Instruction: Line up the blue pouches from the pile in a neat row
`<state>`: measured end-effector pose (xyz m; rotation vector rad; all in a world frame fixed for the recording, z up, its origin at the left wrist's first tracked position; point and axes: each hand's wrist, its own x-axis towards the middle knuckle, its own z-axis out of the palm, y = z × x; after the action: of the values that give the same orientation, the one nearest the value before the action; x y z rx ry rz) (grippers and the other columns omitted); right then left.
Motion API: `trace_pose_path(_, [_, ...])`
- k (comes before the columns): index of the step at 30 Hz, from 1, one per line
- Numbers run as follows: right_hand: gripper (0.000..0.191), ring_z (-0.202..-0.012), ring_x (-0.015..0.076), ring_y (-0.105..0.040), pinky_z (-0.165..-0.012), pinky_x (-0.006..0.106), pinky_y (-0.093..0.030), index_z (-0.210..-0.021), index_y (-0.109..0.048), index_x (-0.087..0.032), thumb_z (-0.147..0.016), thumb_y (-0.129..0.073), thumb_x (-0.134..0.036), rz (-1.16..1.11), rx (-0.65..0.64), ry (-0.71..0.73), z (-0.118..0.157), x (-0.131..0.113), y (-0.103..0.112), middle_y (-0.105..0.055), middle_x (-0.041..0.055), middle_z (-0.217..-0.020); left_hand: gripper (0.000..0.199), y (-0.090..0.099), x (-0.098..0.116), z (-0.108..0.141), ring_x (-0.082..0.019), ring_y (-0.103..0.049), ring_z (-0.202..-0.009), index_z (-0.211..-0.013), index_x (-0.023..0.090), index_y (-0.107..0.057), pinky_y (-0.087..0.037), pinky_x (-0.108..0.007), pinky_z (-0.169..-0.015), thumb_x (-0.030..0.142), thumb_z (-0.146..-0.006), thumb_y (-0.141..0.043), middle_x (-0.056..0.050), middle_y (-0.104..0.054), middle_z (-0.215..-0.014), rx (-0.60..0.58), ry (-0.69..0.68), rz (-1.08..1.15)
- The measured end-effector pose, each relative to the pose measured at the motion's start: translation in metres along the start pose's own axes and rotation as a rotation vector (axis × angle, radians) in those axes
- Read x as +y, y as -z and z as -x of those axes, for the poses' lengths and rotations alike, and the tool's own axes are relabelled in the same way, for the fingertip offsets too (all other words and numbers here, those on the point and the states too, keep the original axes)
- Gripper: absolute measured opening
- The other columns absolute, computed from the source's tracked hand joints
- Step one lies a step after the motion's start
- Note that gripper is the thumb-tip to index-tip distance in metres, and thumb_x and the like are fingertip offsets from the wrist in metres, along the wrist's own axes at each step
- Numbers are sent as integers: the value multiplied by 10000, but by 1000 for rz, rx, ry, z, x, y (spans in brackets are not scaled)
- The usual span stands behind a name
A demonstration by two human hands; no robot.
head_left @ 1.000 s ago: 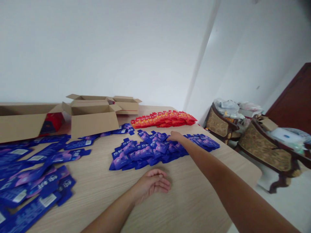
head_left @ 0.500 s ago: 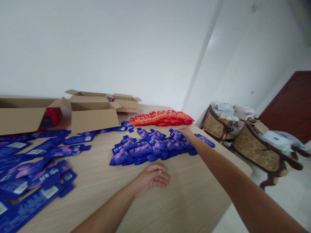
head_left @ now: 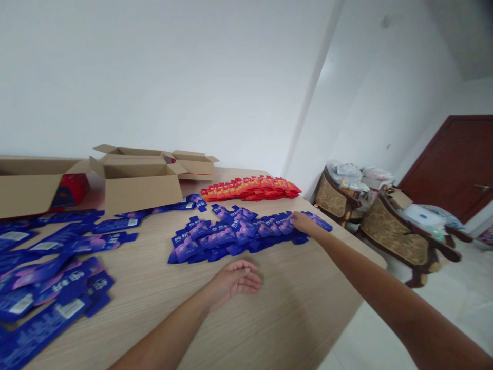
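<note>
A fanned row of flat blue-purple printed cartons lies across the middle of the table. At its right part, my right hand reaches over with its fingers closed at the upper edge of a blue carton; the fingertips are partly hidden. My left hand rests on the table in front of the row, palm turned inward and fingers loosely bent, with nothing visible in it. Behind the blue row lies a similar overlapping row of red-orange cartons.
Loose blue cartons are scattered at the left. Open cardboard boxes stand along the wall, with a red box beside them. Past the table's right edge are patterned chairs loaded with bags, and a dark red door.
My right hand has moved right and slightly nearer along the blue row. A carton that stuck up beside it now lies lower among the others. My left hand stays nearly still; the view has shifted slightly.
</note>
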<state>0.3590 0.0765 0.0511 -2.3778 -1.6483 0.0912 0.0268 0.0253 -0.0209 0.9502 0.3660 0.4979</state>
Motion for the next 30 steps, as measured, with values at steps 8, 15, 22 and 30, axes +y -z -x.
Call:
trace_pose_path(8, [336, -1090, 250, -508, -938, 324, -303, -1062, -660, -198, -770, -512, -123, 320, -18, 235, 13, -12, 0, -604, 132, -1110, 214, 1, -1, 0, -229, -672, -808, -945, 111, -543, -471, -401, -815, 222, -778, -616, -159, -693, -893, -1, 1, 2])
trace_pose_path(15, [411, -1000, 248, -558, -893, 323, -338, -966, -678, -124, -914, -353, -370, 419, -14, 319, 23, -26, -4, -656, 157, -1004, 203, 0, 0, 0, -229, -672, -798, -943, 107, -541, -473, -400, -803, 242, -801, -592, -170, -691, -886, 4, 13, 16])
trace_pose_path(22, [462, -1047, 257, -524, -896, 354, -337, -1199, -555, -95, -944, -283, -369, 501, 97, 406, 55, -22, -27, -639, 157, -1068, 205, 1, 0, -1, -234, -672, -801, -928, 111, -548, -469, -411, -816, 241, -783, -613, -167, -692, -879, 2, 21, 28])
trace_pose_path(30, [441, -1048, 271, -501, -873, 371, -337, -1194, -553, -96, -950, -278, -340, 501, 168, 392, 75, -15, -29, -617, 160, -1094, 216, -1, 1, 0, -239, -669, -824, -933, 109, -550, -463, -424, -839, 244, -778, -617, -165, -689, -900, 17, 16, 6])
